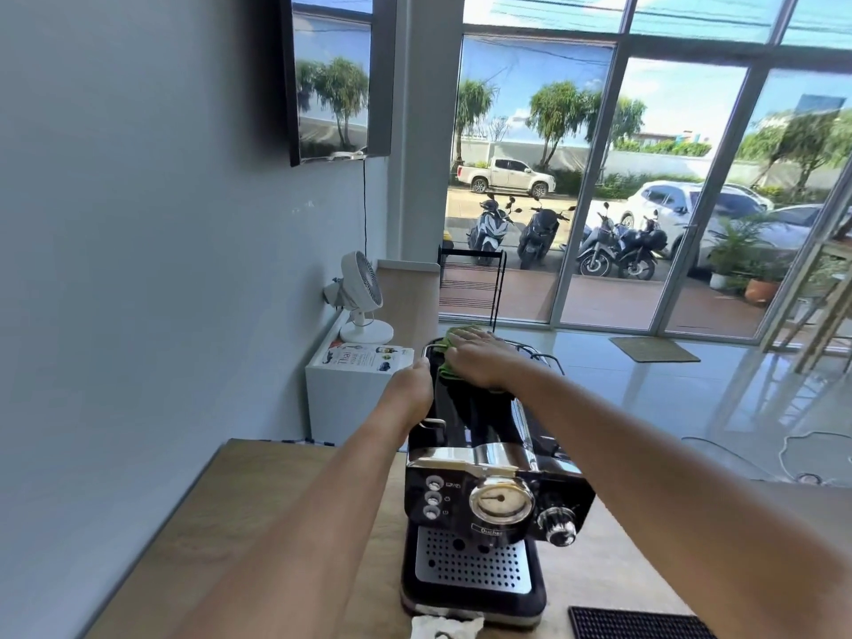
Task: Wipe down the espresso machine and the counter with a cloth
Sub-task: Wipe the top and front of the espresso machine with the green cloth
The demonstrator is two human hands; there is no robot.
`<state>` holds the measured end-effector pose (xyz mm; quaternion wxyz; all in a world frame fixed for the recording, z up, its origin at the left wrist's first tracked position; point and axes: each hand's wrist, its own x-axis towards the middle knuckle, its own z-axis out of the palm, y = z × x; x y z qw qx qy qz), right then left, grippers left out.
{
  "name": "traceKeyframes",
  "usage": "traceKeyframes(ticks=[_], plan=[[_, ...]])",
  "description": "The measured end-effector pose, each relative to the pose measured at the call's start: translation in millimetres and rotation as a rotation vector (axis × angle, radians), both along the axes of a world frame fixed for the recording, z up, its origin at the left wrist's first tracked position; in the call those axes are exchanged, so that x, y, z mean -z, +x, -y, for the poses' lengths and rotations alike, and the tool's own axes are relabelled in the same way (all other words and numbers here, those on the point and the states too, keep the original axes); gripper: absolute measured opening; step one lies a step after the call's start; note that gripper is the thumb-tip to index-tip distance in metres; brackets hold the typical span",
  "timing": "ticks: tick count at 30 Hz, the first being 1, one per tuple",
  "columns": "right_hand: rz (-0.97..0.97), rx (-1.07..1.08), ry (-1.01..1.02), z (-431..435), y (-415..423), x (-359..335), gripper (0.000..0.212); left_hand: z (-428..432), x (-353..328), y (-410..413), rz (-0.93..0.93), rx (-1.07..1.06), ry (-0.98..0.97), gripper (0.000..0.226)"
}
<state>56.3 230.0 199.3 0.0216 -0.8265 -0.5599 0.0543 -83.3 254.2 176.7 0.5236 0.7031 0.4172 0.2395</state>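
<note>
Right hand [475, 358] flat on crumpled green cloth [445, 372] atop black chrome-trimmed espresso machine [488, 500] near light wooden counter's [276, 523] front edge; left hand [410, 385] beside machine, grip indeterminable.

The cloth [449, 339] lies mostly hidden under the right hand [475, 357]; only green edges show past the fingertips and beside the wrist. The left hand [412, 385] sits at the left side of the machine [488, 481] with its fingers out of sight, so whether it grips cannot be told. Both hands cover the machine's rear top. A white rag [445, 627] and a black mat [638, 622] are cut off by the bottom edge, as are both forearms. The wall screen [332, 76] runs out of the top edge. Most print on the leaflet [364, 357] is too small to read. The lower end of the rack [470, 283] passes behind the right hand.
</note>
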Motion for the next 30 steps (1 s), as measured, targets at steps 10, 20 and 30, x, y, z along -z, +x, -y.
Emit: traceKeyframes(ticks=[10, 20, 30], plan=[[-0.071, 0.114, 0.053, -20, 19, -10, 0.045, 2, -1, 0, -0.002, 0.015, -0.028, 0.050], [-0.194, -0.029, -0.056, -28, 43, -14, 0.030, 3, -4, -1, -0.137, -0.019, 0.061, 0.050], [0.062, 0.365, -0.090, -6, 58, -7, 0.044, -2, -2, 9, -0.192, -0.042, 0.086, 0.045]])
